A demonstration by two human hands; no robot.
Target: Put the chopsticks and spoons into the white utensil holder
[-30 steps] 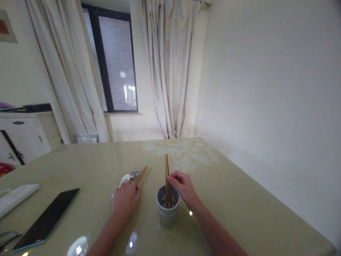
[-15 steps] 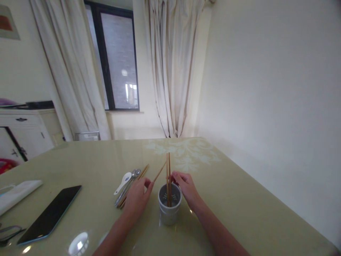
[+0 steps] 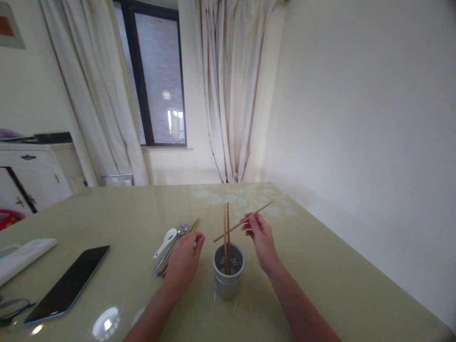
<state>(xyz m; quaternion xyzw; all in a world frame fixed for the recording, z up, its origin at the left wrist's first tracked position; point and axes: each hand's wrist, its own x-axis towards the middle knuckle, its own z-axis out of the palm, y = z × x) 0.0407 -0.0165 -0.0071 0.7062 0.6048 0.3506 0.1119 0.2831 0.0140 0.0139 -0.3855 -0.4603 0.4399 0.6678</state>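
Tabletop point(image 3: 320, 270) = glossy, olive-beige, w/ pale floral pattern point(image 3: 249, 204) nr the far R corner and light spots reflected toward the near edge. R hand point(image 3: 261, 240) is above the surface, R of centre, fingertips pinched narrow on a loose chopstick point(image 3: 235, 226); stick's tilted, R end higher, and crosses the upright pair point(image 3: 228, 213) in view; can't tell if they touch. Pair stands nearly vert. in a grey cup point(image 3: 229, 287) w/ holes in its base, mid-surface, btwn both hands. L hand point(image 3: 183, 260) is over the lower part of the cutlery bunch, thumb and index close together; can't tell if it grips anything. Bunch, L of cup, pts to the far edge: chopsticks point(image 3: 194, 224), metal spoons point(image 3: 183, 229), white spoon point(image 3: 166, 241) w/ blue mark on its L side.

Toward the L edge: black tablet point(image 3: 67, 285) lying flat, white slab point(image 3: 26, 259) beyond it, thin dark-framed item point(image 3: 16, 308) nearer, partly cut off.

Rm: plain wall point(image 3: 356, 118) along the R edge. Past the far edge, dark-framed window point(image 3: 158, 80) btwn L curtain point(image 3: 92, 95) and R curtain point(image 3: 233, 85), both cream, plus a silver-framed item point(image 3: 117, 180) just showing. Beyond the far L corner, white cabinet point(image 3: 35, 173) w/ dark stuff point(image 3: 53, 137) on top; framed pic point(image 3: 10, 26) above.
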